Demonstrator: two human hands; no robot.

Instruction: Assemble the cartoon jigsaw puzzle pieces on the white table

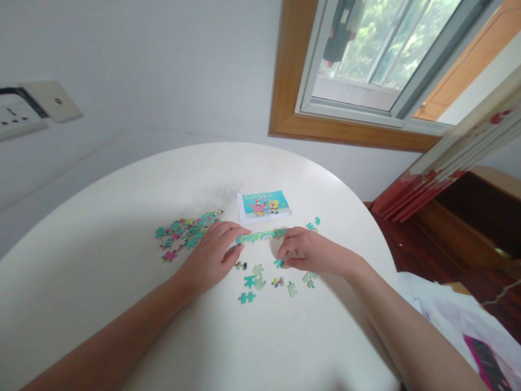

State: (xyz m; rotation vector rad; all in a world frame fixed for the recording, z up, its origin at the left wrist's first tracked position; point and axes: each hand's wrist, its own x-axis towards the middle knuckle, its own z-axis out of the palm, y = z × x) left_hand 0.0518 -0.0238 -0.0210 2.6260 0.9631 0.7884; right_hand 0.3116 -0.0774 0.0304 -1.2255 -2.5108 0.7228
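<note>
A joined strip of jigsaw pieces (266, 235), teal with a cartoon pattern, lies across the table in front of me. My left hand (211, 252) rests at its left end, index fingertip touching the strip and thumb held apart below. Beyond the strip is a picture card (264, 206) with a pink and a yellow cartoon figure. My right hand (303, 250) is curled at the strip's right end, its thumb and fingers pinching a teal puzzle piece (278, 263). Several loose pieces, among them a pale green piece (292, 289) and a teal pair (246, 297), lie nearer to me.
A heap of mixed puzzle pieces (185, 233) lies left of my left hand. More teal pieces (313, 224) sit beyond my right hand. The round white table (101, 282) meets the wall at the back. A window, curtain and plastic bag (439, 309) are on the right.
</note>
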